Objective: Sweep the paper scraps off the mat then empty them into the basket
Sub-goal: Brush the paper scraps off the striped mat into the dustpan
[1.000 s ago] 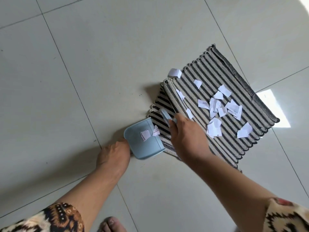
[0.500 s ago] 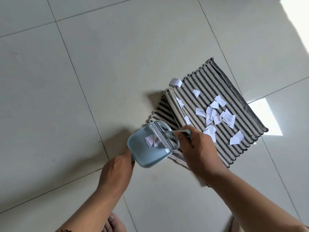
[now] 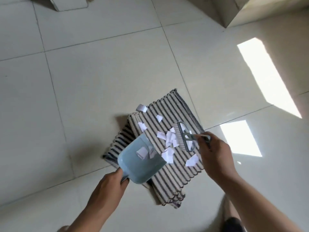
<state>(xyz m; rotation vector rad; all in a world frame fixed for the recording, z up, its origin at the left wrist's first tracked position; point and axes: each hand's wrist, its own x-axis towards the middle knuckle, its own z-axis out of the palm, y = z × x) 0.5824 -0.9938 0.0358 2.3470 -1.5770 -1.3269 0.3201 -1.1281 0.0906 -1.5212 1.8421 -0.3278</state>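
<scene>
You have open floor [image 3: 83, 89] all round the mat [image 3: 175, 174], widest to your left and ahead. The dustpan [image 3: 138, 166] blocks the mat's near-left side and the brush [image 3: 182, 138] its right side. The scraps [image 3: 168, 139] fill the gap between them. Pale blocks [image 3: 222, 10] stand well off at the far edge.

Woven mat [image 3: 173, 108]; glossy flr tiles [image 3: 100, 81]

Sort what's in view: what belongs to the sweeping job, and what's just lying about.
Job: paper scraps, striped mat, blue dustpan in the left hand, small brush in the right hand. No basket in view.
Lying about: pale slab at the top edge, pale box at top right.
</scene>
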